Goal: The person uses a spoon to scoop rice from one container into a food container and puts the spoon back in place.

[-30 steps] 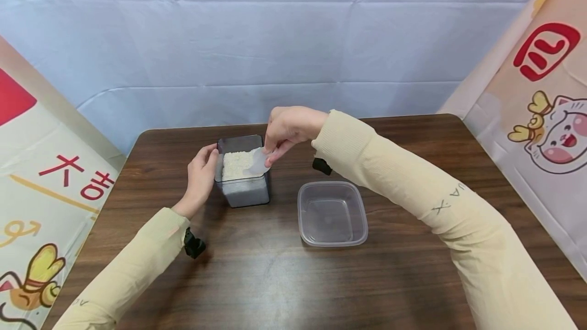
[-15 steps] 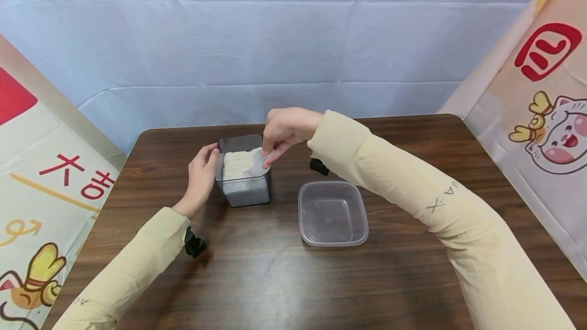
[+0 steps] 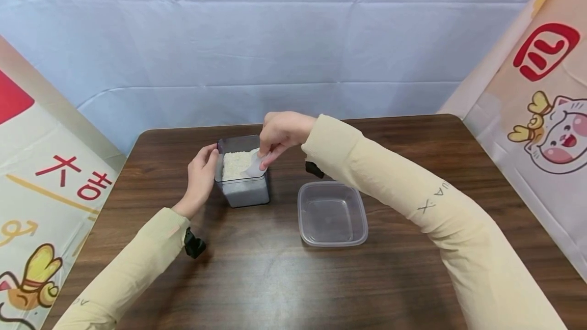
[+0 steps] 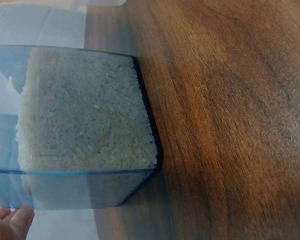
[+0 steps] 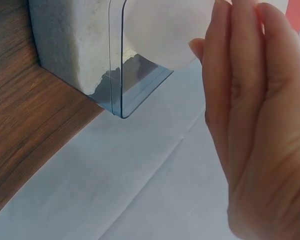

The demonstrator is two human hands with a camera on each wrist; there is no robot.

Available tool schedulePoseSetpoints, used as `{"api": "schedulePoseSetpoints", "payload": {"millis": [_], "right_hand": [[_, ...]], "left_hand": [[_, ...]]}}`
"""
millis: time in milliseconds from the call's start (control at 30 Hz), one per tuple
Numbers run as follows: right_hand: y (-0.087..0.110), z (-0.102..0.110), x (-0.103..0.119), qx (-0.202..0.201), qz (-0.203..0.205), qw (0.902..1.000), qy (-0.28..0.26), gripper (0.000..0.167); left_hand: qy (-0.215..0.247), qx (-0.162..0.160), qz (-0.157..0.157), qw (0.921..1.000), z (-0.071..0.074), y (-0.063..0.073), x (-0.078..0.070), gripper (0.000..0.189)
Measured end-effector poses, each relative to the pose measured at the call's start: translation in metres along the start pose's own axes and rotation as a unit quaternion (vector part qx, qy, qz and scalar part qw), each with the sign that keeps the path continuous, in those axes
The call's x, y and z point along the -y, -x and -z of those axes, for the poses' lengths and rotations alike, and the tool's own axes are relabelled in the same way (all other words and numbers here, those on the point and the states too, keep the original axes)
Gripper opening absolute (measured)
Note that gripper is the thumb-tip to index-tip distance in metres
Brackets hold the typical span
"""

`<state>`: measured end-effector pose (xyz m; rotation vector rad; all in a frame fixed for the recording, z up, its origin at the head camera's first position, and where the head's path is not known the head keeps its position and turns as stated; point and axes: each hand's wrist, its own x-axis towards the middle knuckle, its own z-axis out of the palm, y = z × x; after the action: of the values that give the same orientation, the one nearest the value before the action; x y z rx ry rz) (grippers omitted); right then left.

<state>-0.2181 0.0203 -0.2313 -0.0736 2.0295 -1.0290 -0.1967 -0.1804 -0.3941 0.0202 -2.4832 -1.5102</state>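
A dark-tinted clear square container [image 3: 248,193] holds white rice [image 3: 235,163] and stands on the table left of centre. My left hand [image 3: 198,180] rests against its left wall near the rim; its fingertips [image 4: 21,220] touch the outside in the left wrist view. With thumb and fingers, my right hand [image 3: 285,132] pinches a translucent white scoop [image 3: 254,167], which is tilted down into the rice at the container's right side. In the right wrist view the scoop [image 5: 162,32] shows behind the container's rim, and its handle is hidden by the fingers.
A clear, shallow, rounded-square plastic tub [image 3: 332,243] sits to the right of the rice container on the brown wooden table [image 3: 257,284]. A pale cloth [image 3: 293,55] hangs behind the table, and printed cloths [image 3: 550,131] hang at both sides.
My right hand and the scoop have shifted slightly left and down, further over the rice. The left hand, the rice container and the tub have stayed in place.
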Motion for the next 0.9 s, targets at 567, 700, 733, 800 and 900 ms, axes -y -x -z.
{"api": "schedulePoseSetpoints", "payload": {"millis": [567,700,733,800,900], "right_hand": [[-0.0068,-0.0049,-0.003,-0.002,0.003,1.0,-0.003,0.013],[-0.0075,-0.004,-0.0039,0.003,0.0,0.9999,-0.014,0.015],[-0.0078,-0.0038,-0.0042,0.004,0.0,0.9999,-0.016,0.015],[-0.0078,-0.0036,-0.0046,0.005,-0.001,0.9998,-0.022,0.014],[-0.0083,-0.0037,-0.005,0.005,-0.001,0.9995,-0.031,0.011]], "left_hand": [[-0.003,0.002,-0.005,1.0,-0.0005,0.002,-0.002,0.045],[-0.002,-0.004,-0.01,0.9999,-0.0006,0.0038,-0.0051,0.046],[-0.003,-0.004,-0.011,0.9999,-0.0005,0.0039,-0.0055,0.047],[-0.002,-0.004,-0.007,1.0,-0.0005,0.0035,-0.0052,0.046],[-0.003,0.003,-0.001,1.0,-0.0002,0.0022,-0.0035,0.045]]}}
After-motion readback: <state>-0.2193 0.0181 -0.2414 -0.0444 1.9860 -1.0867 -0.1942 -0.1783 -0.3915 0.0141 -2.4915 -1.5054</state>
